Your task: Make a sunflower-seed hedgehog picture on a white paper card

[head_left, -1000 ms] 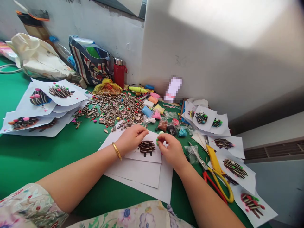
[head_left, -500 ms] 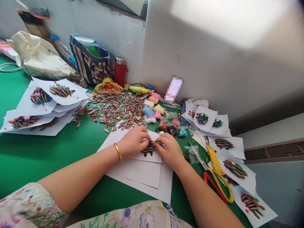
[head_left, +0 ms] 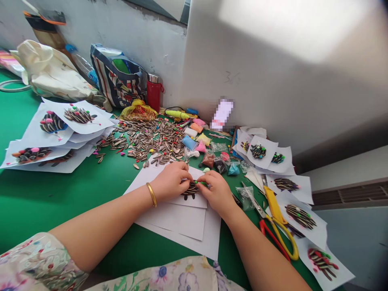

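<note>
A hedgehog picture made of sunflower seeds lies on a white paper card in front of me, partly covered by my fingers. My left hand has its fingers curled together at the left top of the seeds; whether anything is between the tips is hidden. Green clay shows between the pinched fingertips of my right hand, at the right side of the seed hedgehog. A small green spot sits against the seeds by these fingertips. Under the card lie more white sheets.
Loose sunflower seeds spread behind my hands. Small bags of coloured clay lie right of them. Scissors and a yellow comb-like tool lie to my right. Finished seed cards pile up left; others line the right edge.
Both hands have come together over the seed hedgehog. My right hand moved left with the green clay onto the seeds; over the last half second the hands barely moved.
</note>
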Demonstrator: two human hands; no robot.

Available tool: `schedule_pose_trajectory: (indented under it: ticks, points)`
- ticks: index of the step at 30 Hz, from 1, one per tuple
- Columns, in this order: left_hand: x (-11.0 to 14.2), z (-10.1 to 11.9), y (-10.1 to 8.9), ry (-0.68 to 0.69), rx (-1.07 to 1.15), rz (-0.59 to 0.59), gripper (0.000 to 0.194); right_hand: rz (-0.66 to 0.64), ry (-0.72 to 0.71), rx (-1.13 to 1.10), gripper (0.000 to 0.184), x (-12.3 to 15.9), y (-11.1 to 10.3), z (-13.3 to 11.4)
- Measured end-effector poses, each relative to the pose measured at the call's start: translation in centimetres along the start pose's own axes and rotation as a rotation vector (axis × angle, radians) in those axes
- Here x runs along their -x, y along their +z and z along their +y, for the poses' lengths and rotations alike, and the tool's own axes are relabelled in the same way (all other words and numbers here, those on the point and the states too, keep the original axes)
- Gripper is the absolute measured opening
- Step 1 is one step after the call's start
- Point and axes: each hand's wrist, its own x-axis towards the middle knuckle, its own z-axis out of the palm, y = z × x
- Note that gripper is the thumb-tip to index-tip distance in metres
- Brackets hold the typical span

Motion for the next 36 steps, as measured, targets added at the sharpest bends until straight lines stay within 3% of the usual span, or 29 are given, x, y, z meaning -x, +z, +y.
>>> schedule_pose_trajectory:
  ticks: [13,21,24,28,32,36]
  points:
    - [-0.1,0.0,0.1,0.012,-0.015,-0.004,0.023,-0.012,-0.010,-0.003,0.008,-0.2,0.2,-0.2]
    - [-0.1,0.0,0.0,-0.005,0.012,0.023,0.024,0.046,0.063,0.039,0.014,0.0,-2.1,0.2]
    - [-0.2,-0.1,0.0,-0.021,0.021,0.037,0.024,-0.031,0.134,0.174,0.012,0.0,-2.5,0.3]
    - [-0.3,-0.2,-0.1,-0.037,0.046,0.062,0.023,-0.135,0.101,0.252,0.011,0.0,-2.3,0.5]
    - [-0.2,0.1,-0.4,-0.007,0.078,0.119,0.015,-0.020,0.102,0.130,0.012,0.1,-2.3,0.1]
    - [-0.1,0.5,-0.4,0.124,0.057,0.154,0.028,0.000,0.076,-0.121,0.012,0.6,-2.1,-1.2]
